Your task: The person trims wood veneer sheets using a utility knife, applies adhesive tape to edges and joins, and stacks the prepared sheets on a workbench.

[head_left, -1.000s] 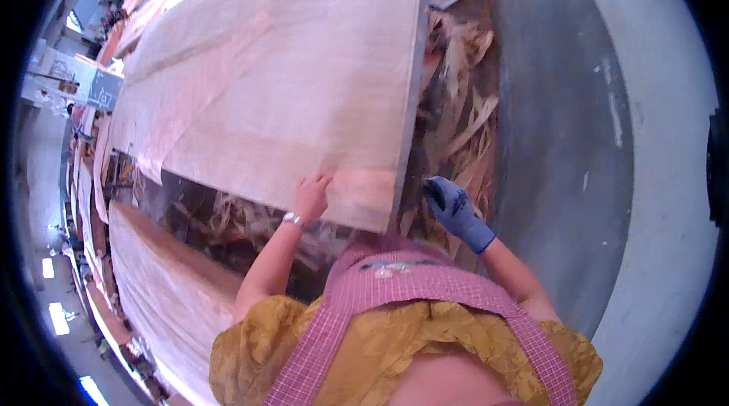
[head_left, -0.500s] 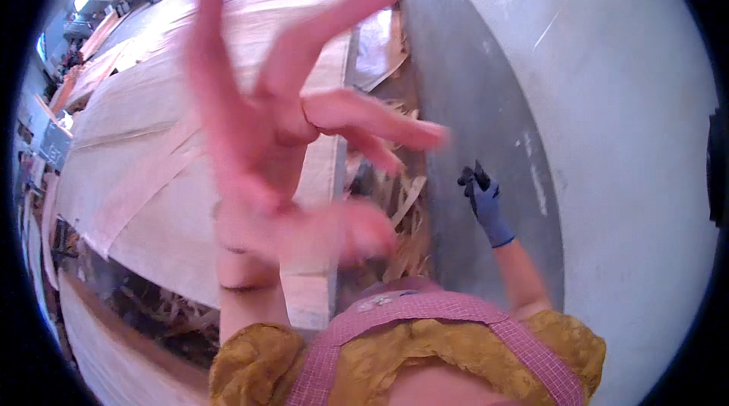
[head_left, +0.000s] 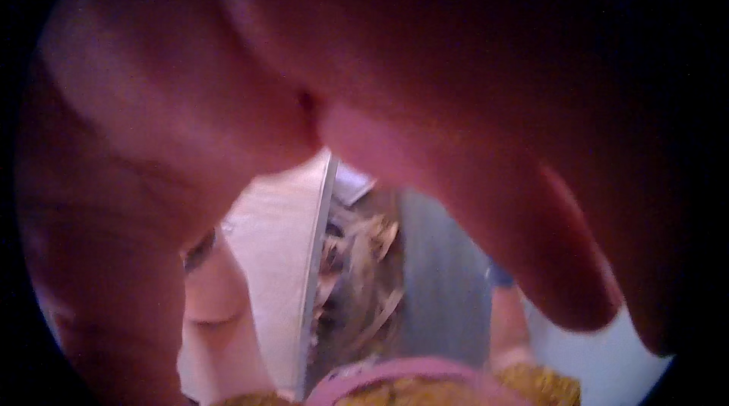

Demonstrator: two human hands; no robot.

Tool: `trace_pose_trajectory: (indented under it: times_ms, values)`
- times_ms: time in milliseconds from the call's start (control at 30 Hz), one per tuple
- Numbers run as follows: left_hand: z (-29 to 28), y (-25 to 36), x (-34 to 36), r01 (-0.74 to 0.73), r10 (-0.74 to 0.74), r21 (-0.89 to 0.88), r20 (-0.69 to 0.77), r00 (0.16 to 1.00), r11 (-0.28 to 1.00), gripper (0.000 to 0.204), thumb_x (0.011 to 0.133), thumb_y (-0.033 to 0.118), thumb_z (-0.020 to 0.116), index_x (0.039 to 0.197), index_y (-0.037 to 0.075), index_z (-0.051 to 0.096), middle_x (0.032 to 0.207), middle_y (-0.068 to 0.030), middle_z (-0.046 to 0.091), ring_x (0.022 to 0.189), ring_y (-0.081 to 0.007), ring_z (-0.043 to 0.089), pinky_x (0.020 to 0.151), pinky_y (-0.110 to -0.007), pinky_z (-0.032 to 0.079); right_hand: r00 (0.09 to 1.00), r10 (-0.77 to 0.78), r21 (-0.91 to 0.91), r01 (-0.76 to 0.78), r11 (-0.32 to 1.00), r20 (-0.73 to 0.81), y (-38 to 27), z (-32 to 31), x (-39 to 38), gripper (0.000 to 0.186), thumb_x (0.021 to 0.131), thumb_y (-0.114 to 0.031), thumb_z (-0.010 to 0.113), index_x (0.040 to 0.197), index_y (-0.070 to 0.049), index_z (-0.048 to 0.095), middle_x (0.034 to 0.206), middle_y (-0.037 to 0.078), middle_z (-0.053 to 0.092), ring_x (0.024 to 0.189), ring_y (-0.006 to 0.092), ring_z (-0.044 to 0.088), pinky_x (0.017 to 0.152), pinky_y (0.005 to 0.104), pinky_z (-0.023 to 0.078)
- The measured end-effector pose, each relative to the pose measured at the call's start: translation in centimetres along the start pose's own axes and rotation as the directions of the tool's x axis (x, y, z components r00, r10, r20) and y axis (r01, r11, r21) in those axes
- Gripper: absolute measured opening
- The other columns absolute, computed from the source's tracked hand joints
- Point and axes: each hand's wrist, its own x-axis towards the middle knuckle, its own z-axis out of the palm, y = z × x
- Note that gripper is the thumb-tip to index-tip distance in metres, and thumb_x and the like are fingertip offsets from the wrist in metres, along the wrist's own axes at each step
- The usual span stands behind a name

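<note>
My bare left hand (head_left: 364,125) is right up against the view and fills most of it, dark and out of focus. Its fingers stretch toward the right with gaps between them, and nothing shows in its grasp. The left forearm rises from the lower left, with a dark band at the wrist. Of my gloved right hand (head_left: 501,275) only a bit of blue cuff shows, at lower right beside the grey surface. Its fingers are hidden behind the left hand.
A pale, flat sheet-like surface (head_left: 281,228) with a straight edge lies left of centre. Beside it is a strip of floor with loose tan scraps (head_left: 380,243). A grey surface (head_left: 437,284) stands on the right. Most else is covered.
My left hand has come much closer to the view and now blocks most of it. The right glove, wholly seen before, is now mostly covered.
</note>
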Motion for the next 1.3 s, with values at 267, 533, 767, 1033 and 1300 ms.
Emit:
trace_pose_trajectory:
  times_ms: [267,533,767,1033,1300]
  values:
    - [0.1,-9.6,7.3,0.115,-0.138,0.103,0.246,0.959,0.988,0.041,0.085,0.01,0.065,0.123,-0.001,0.054,0.124,-0.0158,0.06,0.1,-0.0217,0.066,0.08,-0.032,0.056,0.902,-0.335,0.007,0.35,0.937,-0.274,-4.4,6.3,14.6,0.054,0.085,-0.013,0.074,0.13,0.003,0.049,0.115,0.014,0.06,0.095,0.0158,0.06,0.08,0.0282,0.051]
    - [2.1,-26.0,12.1,-0.013,-0.386,0.872,0.23,0.893,0.489,0.055,0.093,0.028,0.06,0.133,-0.006,0.046,0.122,-0.0215,0.061,0.112,-0.026,0.061,0.086,-0.034,0.053,0.981,0.166,0.3,-0.19,0.935,0.105,-2.3,2.2,11.8,0.011,0.086,-0.014,0.07,0.096,-0.009,0.069,0.074,-0.003,0.063,0.054,0.0024,0.046,0.048,0.0186,0.035]
    - [3.3,-29.5,22.2,0.451,-0.448,0.117,-0.051,0.892,0.885,0.038,0.096,0.03,0.056,0.114,-0.003,0.056,0.11,-0.019,0.065,0.095,-0.0244,0.067,0.082,-0.035,0.056,0.889,0.287,0.184,-0.368,0.911,0.358,5.2,1.7,2.6,0.016,0.088,-0.022,0.066,0.099,-0.011,0.072,0.072,-0.003,0.063,0.056,0.0041,0.051,0.048,0.0215,0.039]
    - [5.7,-25.0,21.9,0.402,-0.399,0.101,-0.047,0.916,0.91,0.034,0.098,0.027,0.052,0.107,-0.004,0.065,0.09,-0.0142,0.069,0.081,-0.0201,0.069,0.072,-0.031,0.057,0.98,0.162,-0.446,-0.094,0.89,0.117,13.2,-3.3,-3.1,0.021,0.094,-0.011,0.058,0.112,-0.002,0.066,0.102,0.004,0.069,0.094,0.015,0.064,0.083,0.03,0.049]
    - [6.8,-25.1,9.4,0.473,-0.534,0.405,0.044,0.845,0.782,0.028,0.096,0.023,0.059,0.104,-0.001,0.07,0.092,-0.0024,0.071,0.082,-0.0048,0.06,0.076,-0.023,0.049,0.981,-0.193,0.327,0.18,0.928,0.006,-9.4,2.1,2.0,0.022,0.094,-0.009,0.057,0.115,-0.001,0.06,0.097,0.004,0.066,0.083,0.0139,0.061,0.073,0.0275,0.049]
